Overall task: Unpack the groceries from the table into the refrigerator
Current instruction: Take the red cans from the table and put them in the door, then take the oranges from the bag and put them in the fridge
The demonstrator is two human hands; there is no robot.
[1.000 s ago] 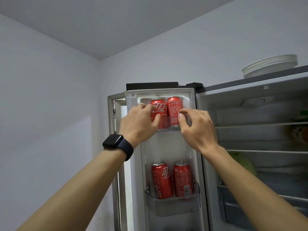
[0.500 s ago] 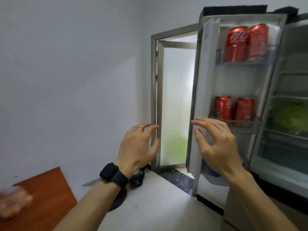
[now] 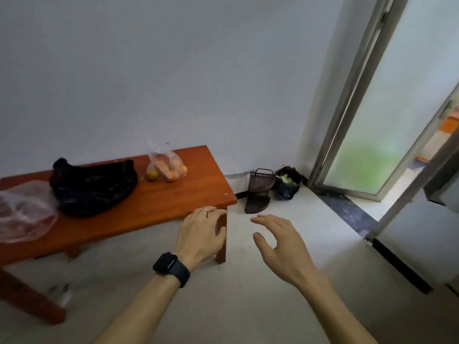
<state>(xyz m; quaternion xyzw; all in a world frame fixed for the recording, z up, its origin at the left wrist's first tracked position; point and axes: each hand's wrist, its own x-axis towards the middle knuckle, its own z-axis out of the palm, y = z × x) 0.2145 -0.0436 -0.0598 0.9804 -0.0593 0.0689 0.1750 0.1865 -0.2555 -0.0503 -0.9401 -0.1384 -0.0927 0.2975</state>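
Observation:
A low red-brown wooden table stands against the wall at the left. On it lie a black plastic bag, a clear bag of orange fruit and a crumpled clear bag at the far left. My left hand, with a ring and a dark watch, hovers with relaxed fingers in front of the table's near right corner and holds nothing. My right hand hangs over the floor to the right of it, fingers loosely spread and empty. The refrigerator is almost out of view.
A dark wire rack and a black bag with green scraps sit on the floor in the corner. A frosted glass door stands at the right, with a white panel edge near it. Pale floor lies below my hands.
My view has swung left and down from the refrigerator door with its red cans to the table. Both hands have left the door shelf and dropped, empty.

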